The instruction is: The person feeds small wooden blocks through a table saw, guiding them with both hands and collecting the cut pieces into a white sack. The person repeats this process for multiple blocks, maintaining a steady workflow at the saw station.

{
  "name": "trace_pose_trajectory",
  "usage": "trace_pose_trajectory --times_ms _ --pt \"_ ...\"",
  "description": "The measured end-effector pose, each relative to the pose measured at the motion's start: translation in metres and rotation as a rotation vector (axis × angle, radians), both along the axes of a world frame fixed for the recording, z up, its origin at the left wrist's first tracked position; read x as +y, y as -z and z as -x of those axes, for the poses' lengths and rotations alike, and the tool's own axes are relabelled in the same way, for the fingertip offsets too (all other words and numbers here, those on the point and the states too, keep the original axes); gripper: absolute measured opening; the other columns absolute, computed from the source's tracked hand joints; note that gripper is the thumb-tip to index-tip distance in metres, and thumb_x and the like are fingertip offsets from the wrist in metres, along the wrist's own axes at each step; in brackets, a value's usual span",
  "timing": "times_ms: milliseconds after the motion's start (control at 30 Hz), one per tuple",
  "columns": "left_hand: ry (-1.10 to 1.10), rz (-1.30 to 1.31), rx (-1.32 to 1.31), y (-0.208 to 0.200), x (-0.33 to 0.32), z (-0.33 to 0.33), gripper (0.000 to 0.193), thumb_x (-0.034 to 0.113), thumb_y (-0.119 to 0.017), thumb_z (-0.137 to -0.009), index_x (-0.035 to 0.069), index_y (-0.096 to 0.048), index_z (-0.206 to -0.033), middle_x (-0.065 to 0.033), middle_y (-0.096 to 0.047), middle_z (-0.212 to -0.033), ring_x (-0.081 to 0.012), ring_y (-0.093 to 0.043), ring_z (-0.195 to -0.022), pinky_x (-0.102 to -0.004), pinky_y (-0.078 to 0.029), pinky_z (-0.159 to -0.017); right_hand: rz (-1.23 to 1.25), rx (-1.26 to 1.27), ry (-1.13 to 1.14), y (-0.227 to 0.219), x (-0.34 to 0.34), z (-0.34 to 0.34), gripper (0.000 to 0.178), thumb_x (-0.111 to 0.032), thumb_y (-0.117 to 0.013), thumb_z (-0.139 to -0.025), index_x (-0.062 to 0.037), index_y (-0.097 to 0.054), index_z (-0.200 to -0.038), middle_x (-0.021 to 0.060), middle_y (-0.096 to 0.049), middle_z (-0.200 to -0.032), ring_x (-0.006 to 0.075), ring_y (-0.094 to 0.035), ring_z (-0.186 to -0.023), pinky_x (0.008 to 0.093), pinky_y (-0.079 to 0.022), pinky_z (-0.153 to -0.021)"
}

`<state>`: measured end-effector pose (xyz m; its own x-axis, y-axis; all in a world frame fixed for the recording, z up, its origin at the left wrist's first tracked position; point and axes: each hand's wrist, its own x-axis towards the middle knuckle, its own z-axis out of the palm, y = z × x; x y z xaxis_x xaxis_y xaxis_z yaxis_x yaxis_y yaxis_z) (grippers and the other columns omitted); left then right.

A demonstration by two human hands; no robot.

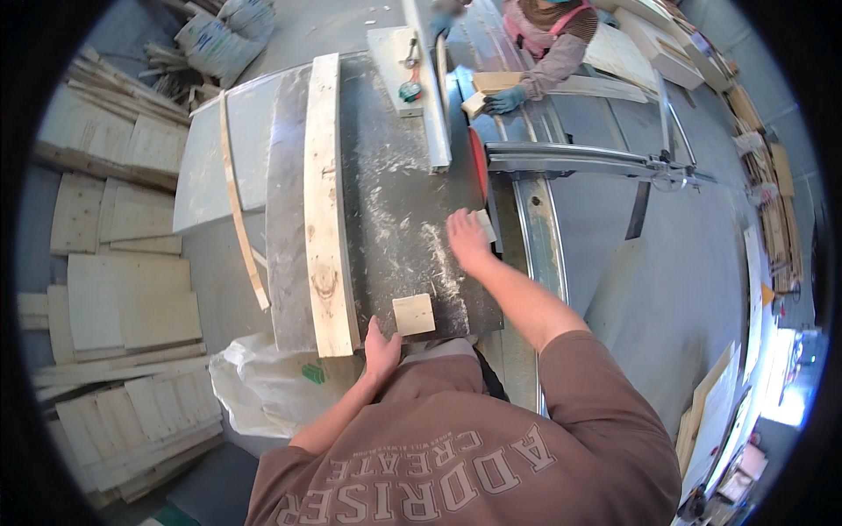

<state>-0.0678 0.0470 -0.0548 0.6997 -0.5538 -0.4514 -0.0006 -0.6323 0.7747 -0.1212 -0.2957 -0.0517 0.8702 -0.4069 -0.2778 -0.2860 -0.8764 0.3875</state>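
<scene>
L hand (381,349) rests loose on table edge by square wood block (413,314); R hand (467,238) fingers flat on small offcut (486,224).

A dark saw table (386,219) fills the middle of the frame, dusted with pale sawdust (434,250). A long wooden plank (326,210) lies along its left part, top to bottom. Near the lower edge sits a small square wood block (413,314). At the upper middle, a grey metal fence (431,96) runs beside the red saw blade (478,162).
</scene>
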Motion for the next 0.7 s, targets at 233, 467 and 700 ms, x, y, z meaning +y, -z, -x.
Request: trace_pose_trajectory --times_ms 233,467,700 --pt "-0.033 0.007 0.072 -0.001 0.000 -0.002 0.075 0.012 -0.068 -0.094 -0.011 -0.038 -0.158 -0.0360 -0.055 -0.154 -0.0434 -0.057 -0.144 -0.0462 -0.047 -0.120 -0.112 -0.079 -0.093 0.005 -0.032 0.006 0.064 -0.019 -0.085 -0.077 -0.0010 -0.059 -0.133 0.0152 -0.068 -0.124 0.0301 -0.062 -0.123 0.0462 -0.041 -0.114" --pt "-0.327 0.129 0.214 0.057 -0.020 -0.003 0.050 0.011 -0.063 -0.099 -0.010 -0.054 -0.143 -0.0191 -0.071 -0.127 -0.0245 -0.068 -0.117 -0.0355 -0.054 -0.103 -0.538 -0.138 -0.100 -0.089 0.115 0.001 0.106 -0.036 -0.093 -0.065 0.0010 -0.046 -0.153 0.0203 -0.058 -0.130 0.0365 -0.054 -0.127 0.0479 -0.041 -0.117" --pt "-0.277 0.015 0.255 0.049 -0.026 -0.006 0.061 0.025 -0.074 -0.091 -0.010 -0.059 -0.139 -0.0225 -0.073 -0.126 -0.0297 -0.071 -0.115 -0.0410 -0.055 -0.100 -0.721 -0.433 0.060 -0.053 0.176 0.027 0.097 -0.035 -0.089 -0.079 0.0055 -0.042 -0.153 0.0256 -0.056 -0.141 0.0409 -0.051 -0.137 0.0504 -0.037 -0.121"
